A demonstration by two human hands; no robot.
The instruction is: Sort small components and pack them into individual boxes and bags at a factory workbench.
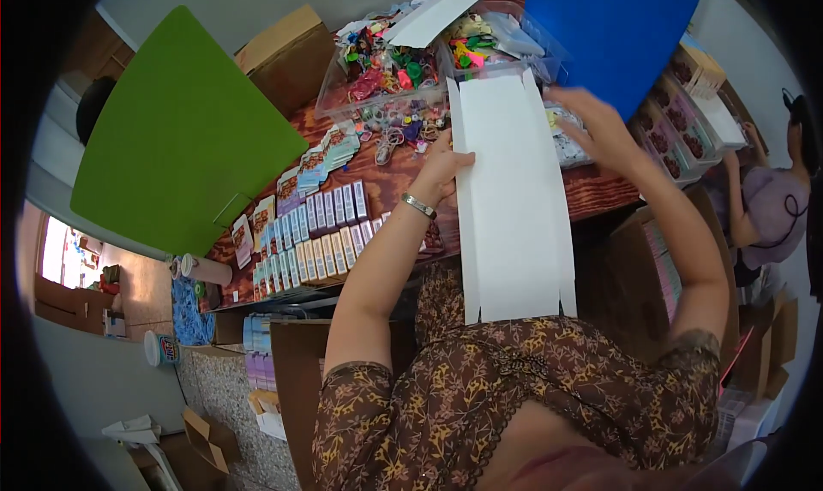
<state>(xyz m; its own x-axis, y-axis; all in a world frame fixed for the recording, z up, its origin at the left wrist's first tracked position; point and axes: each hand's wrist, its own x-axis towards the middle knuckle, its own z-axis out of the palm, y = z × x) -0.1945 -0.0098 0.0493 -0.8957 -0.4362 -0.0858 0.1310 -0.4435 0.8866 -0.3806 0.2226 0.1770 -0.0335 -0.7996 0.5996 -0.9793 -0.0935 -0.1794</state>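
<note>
A long white cardboard blank (pixel 512 191) with slit, folded-up side edges reaches from my lap to the far part of the table. My left hand (pixel 440 170) grips its left edge, the thumb on top and the fingers partly hidden behind it. My right hand (pixel 600 129) hovers off the upper right edge, fingers stretched and slightly blurred, holding nothing. Just beyond that hand lies a clear bag of small items (pixel 566 140). Left of the blank, small charms and trinkets (pixel 403 131) are scattered before clear plastic bins (pixel 377 75) of colourful trinkets.
Rows of small boxes (pixel 313 247) and fanned cards (pixel 321 161) cover the table's left side. Green (pixel 180 140) and blue (pixel 609 37) dividers flank the table. An open carton (pixel 647 268) stands below my right arm. Another person (pixel 771 200) sits at right beside compartmented trays (pixel 677 118).
</note>
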